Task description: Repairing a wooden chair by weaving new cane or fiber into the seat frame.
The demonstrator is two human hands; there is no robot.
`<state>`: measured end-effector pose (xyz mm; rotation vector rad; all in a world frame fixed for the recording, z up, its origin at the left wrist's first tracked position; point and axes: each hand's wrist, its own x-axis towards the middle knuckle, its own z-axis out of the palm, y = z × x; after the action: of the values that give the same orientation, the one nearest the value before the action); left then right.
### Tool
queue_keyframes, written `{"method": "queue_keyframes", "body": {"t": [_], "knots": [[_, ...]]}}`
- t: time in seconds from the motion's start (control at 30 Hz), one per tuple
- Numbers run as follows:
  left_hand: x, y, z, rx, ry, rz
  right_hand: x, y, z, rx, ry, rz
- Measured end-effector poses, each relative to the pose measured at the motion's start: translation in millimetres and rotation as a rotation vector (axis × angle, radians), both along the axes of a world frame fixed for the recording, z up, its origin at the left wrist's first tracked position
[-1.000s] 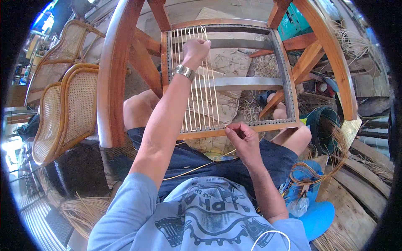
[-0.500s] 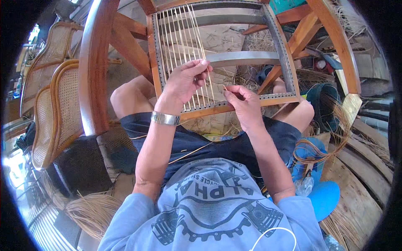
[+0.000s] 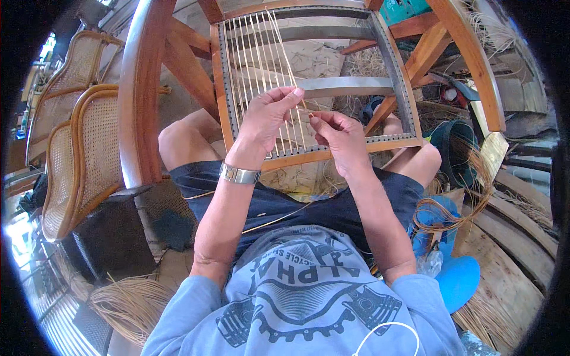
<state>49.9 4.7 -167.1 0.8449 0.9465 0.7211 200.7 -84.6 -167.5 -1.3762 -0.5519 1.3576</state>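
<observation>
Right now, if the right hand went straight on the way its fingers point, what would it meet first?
Probably the left hand, just leftward of the right hand. Depth is unclear in this single view, so a pale strand might come first.

Seat frame [image 3: 297,159] red-brn w/ dk dotted inner edge, cane strands [image 3: 286,59] pale cream, striped; shirt [image 3: 303,296] lt blue w/ dk gear print, shorts [image 3: 285,207] navy, watch [image 3: 240,174] silver-col.
</observation>
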Motion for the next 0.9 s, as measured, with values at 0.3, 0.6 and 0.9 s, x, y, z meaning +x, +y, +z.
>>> {"method": "queue_keyframes", "body": {"t": [0.3,0.6,0.9], "knots": [[5.4,0.3,-2.0,-0.027,-0.067,-0.004,-0.9,5.5,-1.0,-0.013,-0.02,0.006],[10.9,0.6,-1.2,0.004,-0.064,0.005,2.9,13.4,0.1,0.005,-0.073,0.042],[5.3,-3.5,-2.5,-0.018,0.009,0.033,-4.0,24.7,4.3,0.134,-0.044,0.004]]}}
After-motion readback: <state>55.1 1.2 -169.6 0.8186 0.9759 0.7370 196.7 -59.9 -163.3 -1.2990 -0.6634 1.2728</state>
